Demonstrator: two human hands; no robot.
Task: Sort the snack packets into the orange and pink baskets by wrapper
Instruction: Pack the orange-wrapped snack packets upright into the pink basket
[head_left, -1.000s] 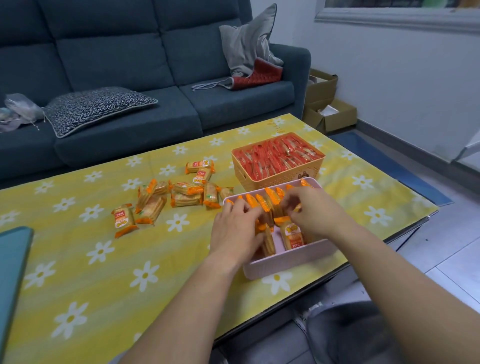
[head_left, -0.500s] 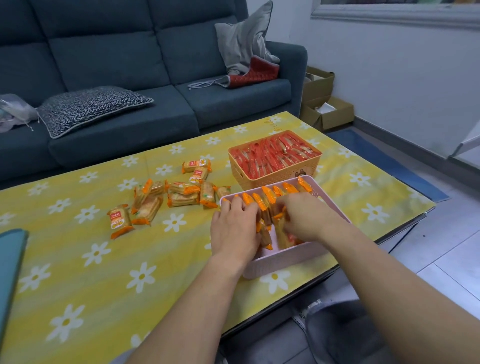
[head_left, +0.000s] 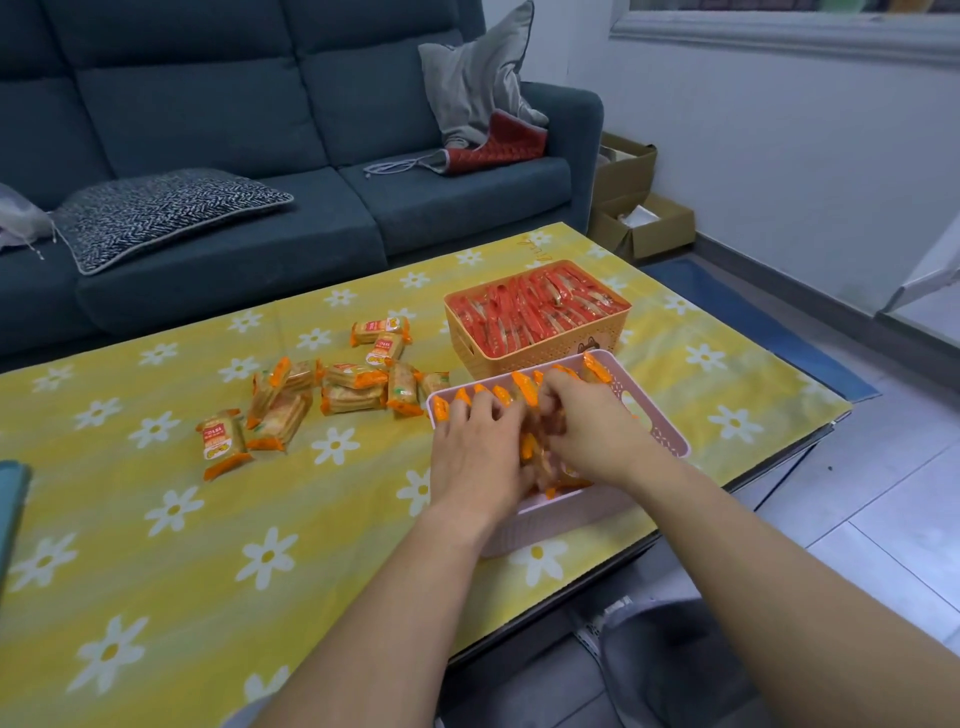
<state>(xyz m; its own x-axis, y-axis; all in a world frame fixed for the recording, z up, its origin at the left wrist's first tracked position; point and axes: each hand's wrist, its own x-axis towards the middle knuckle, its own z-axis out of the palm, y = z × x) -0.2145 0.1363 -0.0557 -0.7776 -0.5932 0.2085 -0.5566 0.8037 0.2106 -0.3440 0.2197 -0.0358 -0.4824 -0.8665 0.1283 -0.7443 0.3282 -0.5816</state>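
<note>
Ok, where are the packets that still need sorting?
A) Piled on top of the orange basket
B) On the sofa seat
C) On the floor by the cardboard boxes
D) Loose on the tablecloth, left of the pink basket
D: the loose packets in orange-edged wrappers lie scattered on the yellow flowered tablecloth, to the left of the pink basket.

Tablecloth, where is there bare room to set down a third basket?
Widest bare tablecloth: near left, between the loose packets and the front edge. A narrower strip lies right of the orange basket and pink basket. Crowded: the middle, around the packets.
</note>
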